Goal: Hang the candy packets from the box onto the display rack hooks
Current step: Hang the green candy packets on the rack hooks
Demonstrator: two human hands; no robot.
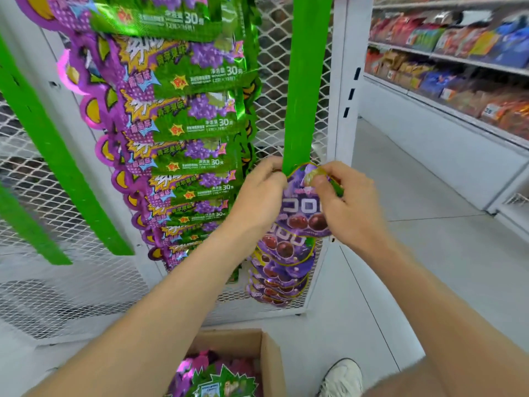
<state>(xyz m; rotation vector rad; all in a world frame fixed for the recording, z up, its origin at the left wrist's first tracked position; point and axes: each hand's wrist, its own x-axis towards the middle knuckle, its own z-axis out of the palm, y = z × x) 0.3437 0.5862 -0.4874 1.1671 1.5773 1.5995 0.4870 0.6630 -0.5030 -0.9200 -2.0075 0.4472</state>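
Pinching a purple candy packet (303,209), left hand (257,196) and right hand (349,210) hold it at the green strip (307,81) (box (272,361) below)

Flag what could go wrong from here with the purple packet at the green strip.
1. No hook shows behind the purple packet and the left hand and right hand pinching its top; the hole may miss, and the packet could drop once the grip loosens.
2. It overlaps the hung packets below on the green strip; pushing might dislodge them.
3. The box sits by the shoe; a step could kick it.
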